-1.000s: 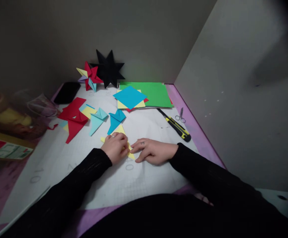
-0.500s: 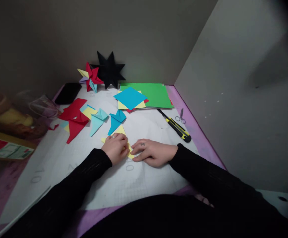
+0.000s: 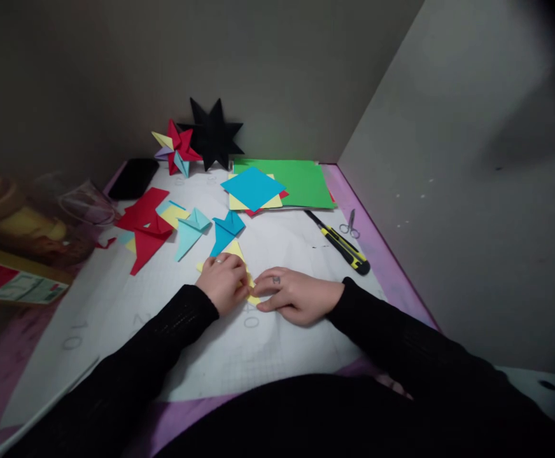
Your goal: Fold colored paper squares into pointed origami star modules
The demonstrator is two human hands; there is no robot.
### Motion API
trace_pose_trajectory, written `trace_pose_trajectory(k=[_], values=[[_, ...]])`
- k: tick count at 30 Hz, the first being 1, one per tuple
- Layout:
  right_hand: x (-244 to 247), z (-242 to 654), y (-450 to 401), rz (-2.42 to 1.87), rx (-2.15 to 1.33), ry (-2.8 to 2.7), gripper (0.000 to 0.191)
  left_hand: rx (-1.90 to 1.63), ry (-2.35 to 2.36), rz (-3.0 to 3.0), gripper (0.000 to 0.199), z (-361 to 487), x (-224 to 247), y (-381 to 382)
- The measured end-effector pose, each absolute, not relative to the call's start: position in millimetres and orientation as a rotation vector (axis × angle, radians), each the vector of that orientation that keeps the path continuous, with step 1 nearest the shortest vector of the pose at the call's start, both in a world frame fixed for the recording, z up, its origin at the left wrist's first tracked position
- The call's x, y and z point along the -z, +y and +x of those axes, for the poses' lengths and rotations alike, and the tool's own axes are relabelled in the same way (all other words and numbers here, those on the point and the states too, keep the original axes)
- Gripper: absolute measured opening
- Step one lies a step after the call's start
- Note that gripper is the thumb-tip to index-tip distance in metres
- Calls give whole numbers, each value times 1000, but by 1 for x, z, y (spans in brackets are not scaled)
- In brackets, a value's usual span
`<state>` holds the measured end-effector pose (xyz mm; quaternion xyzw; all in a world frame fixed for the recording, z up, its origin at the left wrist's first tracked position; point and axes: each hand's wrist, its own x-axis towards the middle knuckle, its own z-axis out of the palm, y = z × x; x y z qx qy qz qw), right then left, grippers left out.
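Observation:
A piece of folded yellow paper lies on the white sheet in front of me, largely covered by my fingers. My left hand is closed over it, fingers curled and pressing down. From the other side my right hand pinches the paper's near right edge with thumb and fingertips. Just beyond sits a folded blue paper piece. Left of that are a light-blue folded piece and a red folded piece.
Flat coloured squares, a blue one on top, lie on green paper. A yellow-black utility knife and small scissors are at right. Behind stand a multicoloured paper star and a black star; a dark phone lies left.
Both hands stay on the yellow paper with only slight finger movement. The whole view has shifted very slightly.

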<state>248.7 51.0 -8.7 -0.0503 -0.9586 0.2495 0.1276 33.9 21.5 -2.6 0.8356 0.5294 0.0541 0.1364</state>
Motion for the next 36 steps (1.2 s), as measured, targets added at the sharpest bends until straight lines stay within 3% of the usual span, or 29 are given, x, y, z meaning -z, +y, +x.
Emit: trace_pose_trajectory(k=[8,18,29,36], values=[[6,247,48,-86,-647,-2857,42,-134,1576,2429,16,35,2,20],[-3,229,16,-261,-152,-2971,19,-152,1623,2458,16,35,5,19],[-14,248,17,-435,-319,-3087,26,-163,1610,2469,21,34,5,18],[6,248,43,-295,-520,-2697,22,-193,1636,2499,21,36,4,16]])
